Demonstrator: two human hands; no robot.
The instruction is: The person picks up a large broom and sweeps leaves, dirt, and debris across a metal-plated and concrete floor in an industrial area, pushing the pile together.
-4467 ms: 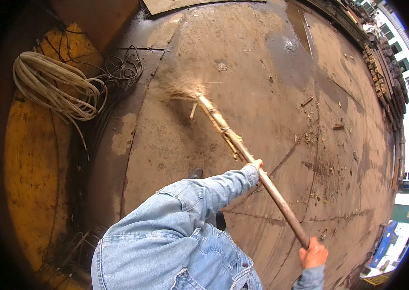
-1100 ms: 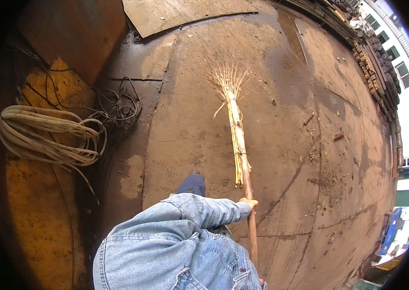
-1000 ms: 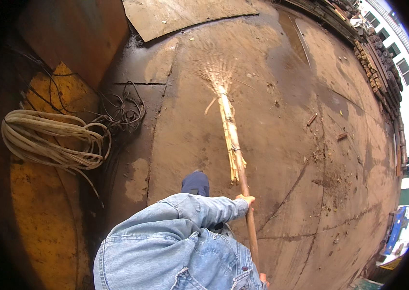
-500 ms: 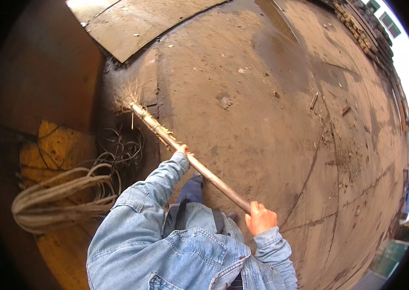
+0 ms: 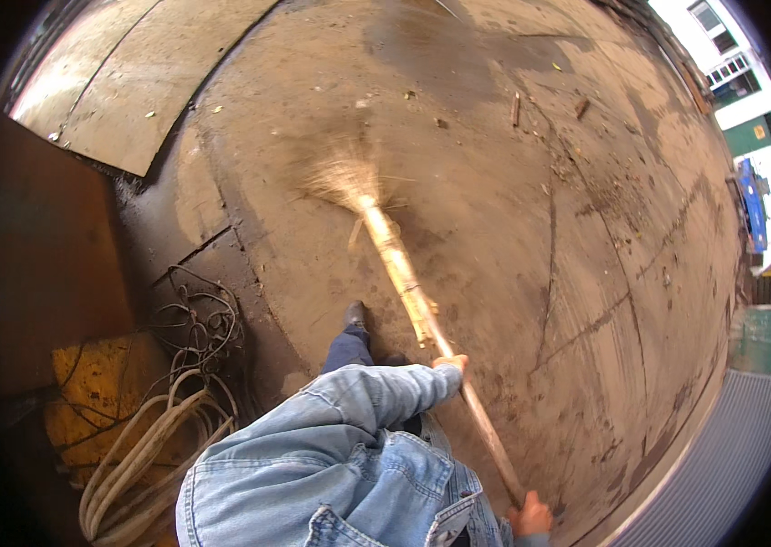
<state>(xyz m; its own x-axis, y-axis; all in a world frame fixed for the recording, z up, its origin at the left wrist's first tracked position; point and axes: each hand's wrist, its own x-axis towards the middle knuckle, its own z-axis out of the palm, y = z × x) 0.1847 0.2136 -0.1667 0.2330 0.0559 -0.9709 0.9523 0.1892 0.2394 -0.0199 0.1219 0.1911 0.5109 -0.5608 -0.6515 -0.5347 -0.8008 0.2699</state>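
A long-handled straw broom (image 5: 392, 253) slants across the view from the lower right to the middle. Its bristle head (image 5: 347, 182) is smeared by motion and appears at ground level. My left hand (image 5: 450, 364) is closed around the wooden handle just behind the bound stalks. Farther down, near the handle's end, my right hand (image 5: 529, 516) grips it too. Both arms are in light blue denim sleeves. Below the broom, my shoe (image 5: 354, 314) and dark trouser leg stand on the brown, dirty ground (image 5: 486, 264).
At the left are a rusty metal plate (image 5: 48, 237), a yellow block (image 5: 98, 383), tangled cables (image 5: 203, 314) and a coiled pale hose (image 5: 153, 447). Flat sheets (image 5: 121, 82) lie at the far left. Debris pieces (image 5: 580, 108) lie ahead. A corrugated panel (image 5: 714, 465) lines the lower right.
The broom head has swung right, away from the sheets and cables. Both hands have moved right and down with the handle. The view has turned rightward and a shoe now shows.
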